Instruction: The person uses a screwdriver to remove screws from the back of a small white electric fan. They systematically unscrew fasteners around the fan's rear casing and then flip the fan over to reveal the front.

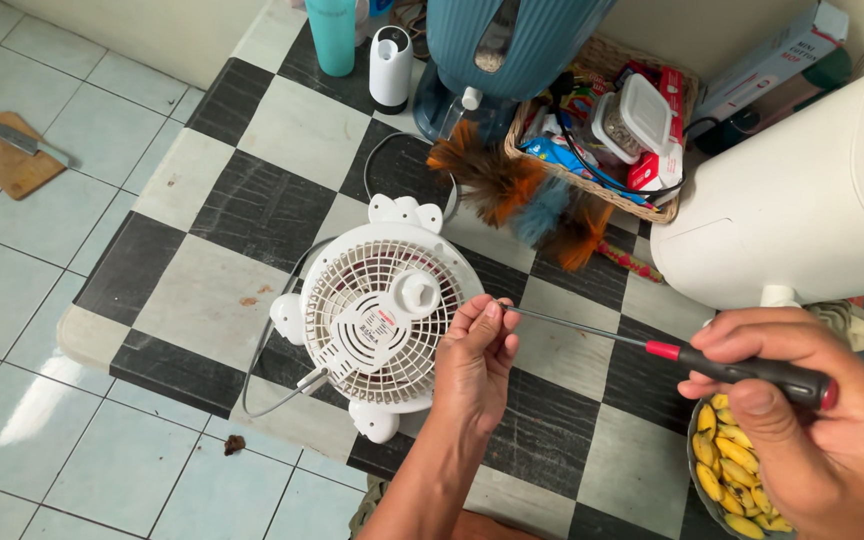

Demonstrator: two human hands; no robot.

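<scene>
Head view, surface: checkered mat (252,130), black and white squares, laid on a pale tiled floor (12,300).
Fan: small white fan (384,318) lies grille-up near the mat's front edge; its cord loops off the left side.
Open room: bare squares left of and behind the fan; the right side is crowded by a wicker basket (668,208), a feather duster (532,205) and a large white appliance (802,200).
Left hand (474,362): fingers closed in a pinch on the shaft tip, touching the fan's right rim.
Right hand (802,420): fingers wrapped tight around the handle of the screwdriver (652,350).
Near right hand: bowl of yellow pieces (732,480) at the mat's front right corner.
Floor, far left: cutting board with knife (10,152).
</scene>
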